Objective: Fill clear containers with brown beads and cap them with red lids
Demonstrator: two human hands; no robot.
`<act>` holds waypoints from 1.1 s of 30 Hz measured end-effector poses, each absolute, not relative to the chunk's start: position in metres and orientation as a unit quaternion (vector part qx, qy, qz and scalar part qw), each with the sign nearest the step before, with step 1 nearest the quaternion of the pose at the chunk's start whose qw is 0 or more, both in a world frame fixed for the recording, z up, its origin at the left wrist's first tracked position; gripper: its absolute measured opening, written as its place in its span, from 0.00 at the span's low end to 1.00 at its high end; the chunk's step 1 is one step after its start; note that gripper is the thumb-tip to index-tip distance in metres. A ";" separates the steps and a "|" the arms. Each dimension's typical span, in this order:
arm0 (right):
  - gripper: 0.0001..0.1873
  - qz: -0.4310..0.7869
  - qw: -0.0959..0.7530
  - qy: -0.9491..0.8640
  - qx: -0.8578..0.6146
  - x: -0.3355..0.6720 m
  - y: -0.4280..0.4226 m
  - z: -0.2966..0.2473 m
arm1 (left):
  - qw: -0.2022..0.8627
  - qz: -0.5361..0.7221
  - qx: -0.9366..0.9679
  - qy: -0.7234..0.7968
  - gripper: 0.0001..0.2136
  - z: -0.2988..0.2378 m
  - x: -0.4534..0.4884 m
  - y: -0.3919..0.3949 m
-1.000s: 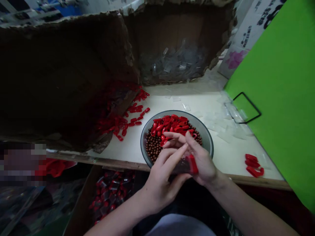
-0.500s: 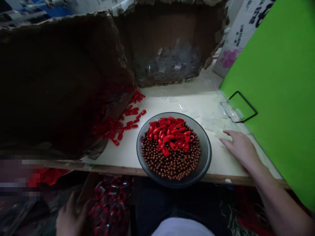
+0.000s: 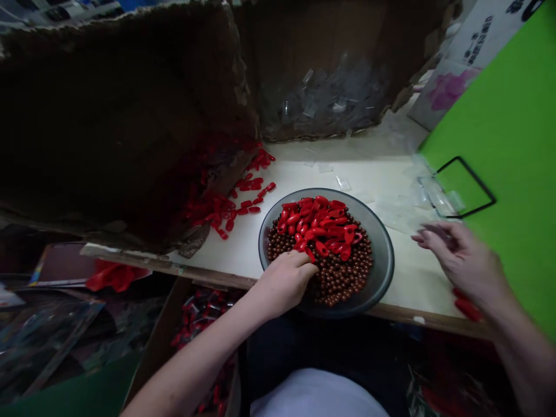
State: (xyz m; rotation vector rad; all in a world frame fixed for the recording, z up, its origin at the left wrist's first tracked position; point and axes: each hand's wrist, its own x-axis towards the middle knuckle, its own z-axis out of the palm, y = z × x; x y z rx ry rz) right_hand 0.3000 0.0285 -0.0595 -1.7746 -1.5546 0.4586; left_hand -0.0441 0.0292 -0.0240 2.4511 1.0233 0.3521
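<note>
A grey bowl stands at the table's front edge. Brown beads fill it, with a heap of small hollow red plastic pieces on top. My left hand reaches into the bowl, fingers closed down at the beads beside the lowest red pieces; whatever is in the fingertips is hidden. To the right of the bowl, my right hand is above the table near the clear plastic pieces. Its thumb and fingers are curled together and blurred, so I cannot make out what they hold.
A torn cardboard box at left spills red pieces onto the table. Another box section behind holds clear pieces. A green panel with a black wire loop borders the right. Below, a carton contains red-and-clear pieces.
My left hand has come up from the carton below left into the bowl. My right hand has gone from spread fingers to curled ones. The view has shifted slightly left.
</note>
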 end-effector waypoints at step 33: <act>0.09 0.367 0.141 -0.778 -0.490 0.144 0.059 -0.052 | 0.563 0.448 0.534 0.445 0.28 -0.049 -0.015 0.036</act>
